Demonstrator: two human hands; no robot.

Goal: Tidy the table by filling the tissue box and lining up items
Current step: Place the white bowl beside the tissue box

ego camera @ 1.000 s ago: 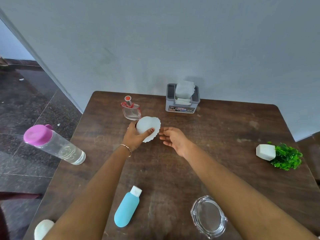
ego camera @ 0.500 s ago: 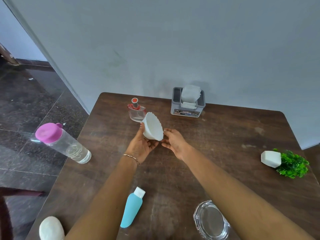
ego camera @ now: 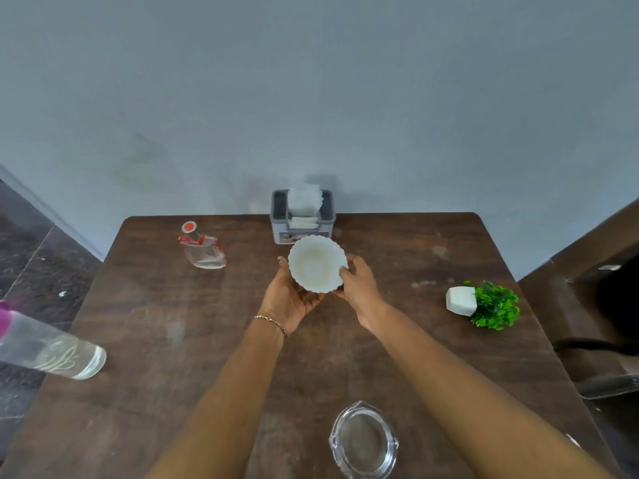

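Note:
A white scalloped bowl (ego camera: 316,263) is held above the table's middle, its opening turned toward me. My left hand (ego camera: 289,297) cups it from below and the left. My right hand (ego camera: 358,283) grips its right rim. Right behind the bowl, at the table's far edge, stands a grey tissue box (ego camera: 302,216) with white tissues sticking up from it.
On the brown table (ego camera: 173,323): a clear perfume bottle with red trim (ego camera: 202,247) at the far left, a toppled small plant in a white pot (ego camera: 482,304) at the right, a glass dish (ego camera: 363,442) near me, and a clear bottle (ego camera: 52,350) hanging over the left edge.
The bowl has been lifted from upside down and turned so its opening faces me. My right hand has come onto its rim. The view shifted, and the blue tube is out of sight.

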